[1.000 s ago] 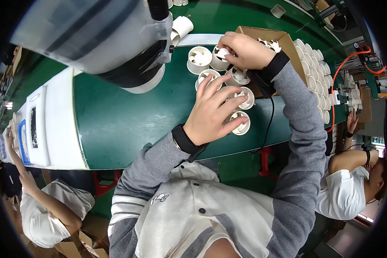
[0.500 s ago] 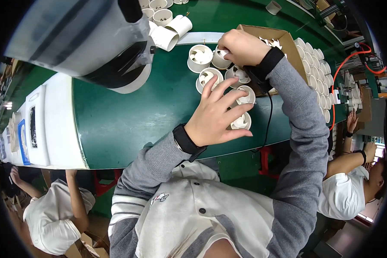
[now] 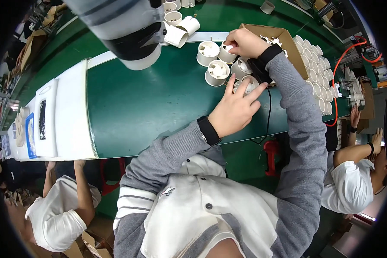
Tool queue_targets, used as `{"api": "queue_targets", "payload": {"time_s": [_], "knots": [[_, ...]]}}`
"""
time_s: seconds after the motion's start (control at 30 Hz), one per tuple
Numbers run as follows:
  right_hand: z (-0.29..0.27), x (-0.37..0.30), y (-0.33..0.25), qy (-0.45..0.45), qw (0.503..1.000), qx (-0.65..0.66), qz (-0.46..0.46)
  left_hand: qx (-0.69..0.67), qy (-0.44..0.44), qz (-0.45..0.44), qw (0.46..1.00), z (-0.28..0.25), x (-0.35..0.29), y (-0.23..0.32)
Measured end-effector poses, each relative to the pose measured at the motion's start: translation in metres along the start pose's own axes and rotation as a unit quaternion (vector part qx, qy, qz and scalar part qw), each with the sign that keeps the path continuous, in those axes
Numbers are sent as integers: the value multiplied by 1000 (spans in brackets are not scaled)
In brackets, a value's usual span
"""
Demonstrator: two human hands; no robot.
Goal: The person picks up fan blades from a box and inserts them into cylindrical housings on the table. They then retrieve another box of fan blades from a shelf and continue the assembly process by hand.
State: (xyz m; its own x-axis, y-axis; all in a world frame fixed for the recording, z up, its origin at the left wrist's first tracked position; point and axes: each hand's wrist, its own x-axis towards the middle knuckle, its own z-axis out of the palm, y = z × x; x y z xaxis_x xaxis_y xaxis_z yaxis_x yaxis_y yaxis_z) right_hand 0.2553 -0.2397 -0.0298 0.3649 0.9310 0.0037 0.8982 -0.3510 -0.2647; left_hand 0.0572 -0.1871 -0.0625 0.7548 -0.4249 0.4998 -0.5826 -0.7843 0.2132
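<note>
My right hand (image 3: 247, 42) is over a white round fan housing (image 3: 226, 55), its fingers bent and closed at the opening. They hide what they hold there. My left hand (image 3: 235, 111) lies palm down, fingers spread, its fingertips over another fan housing (image 3: 248, 80) and partly covering it. Beside them stand a housing with a white bladed fan wheel (image 3: 217, 70) inside, a second one (image 3: 208, 50) behind it, and a third (image 3: 241, 66) between my hands. All stand upright on the green tabletop (image 3: 159, 103).
A cardboard box (image 3: 294, 53) with white fan wheels sits behind my right wrist. Rows of white cylinders (image 3: 316, 71) stand to its right. Two white tubes (image 3: 181, 32) lie at the back. A large translucent container (image 3: 133, 38) hangs over the table's left. A black cable (image 3: 269, 116) trails off the front edge.
The view has shifted. My left hand has moved toward the right over a housing, with its fingers less spread. My right hand stays at the same housing, its fingers now more at the opening.
</note>
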Motion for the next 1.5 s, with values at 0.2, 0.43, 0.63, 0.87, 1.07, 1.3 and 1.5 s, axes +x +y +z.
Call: {"api": "queue_targets", "payload": {"time_s": [0.2,0.43,0.63,0.87,1.07,1.3,1.5], "knots": [[-18,4,-10,-11,999,8,37,27,10,-19,999,-19,-11,-20],[-29,-21,-2,126,985,-88,-74,6,24,-113,993,-28,-12,-51],[-12,-8,-5,69,986,-145,-47,13,-59,-129,990,-25,-11,-54],[-24,3,-17,-97,979,-57,171,9,-81,-126,989,-28,-10,-56],[-21,-30,-31,90,992,-81,19,9,-55,-109,992,-25,-10,-60],[38,-82,-59,174,980,-69,66,6,-69,-73,995,-30,-1,-68],[46,-91,-84,114,985,-123,38,-51,-96,-81,991,-41,-18,-65]]}}
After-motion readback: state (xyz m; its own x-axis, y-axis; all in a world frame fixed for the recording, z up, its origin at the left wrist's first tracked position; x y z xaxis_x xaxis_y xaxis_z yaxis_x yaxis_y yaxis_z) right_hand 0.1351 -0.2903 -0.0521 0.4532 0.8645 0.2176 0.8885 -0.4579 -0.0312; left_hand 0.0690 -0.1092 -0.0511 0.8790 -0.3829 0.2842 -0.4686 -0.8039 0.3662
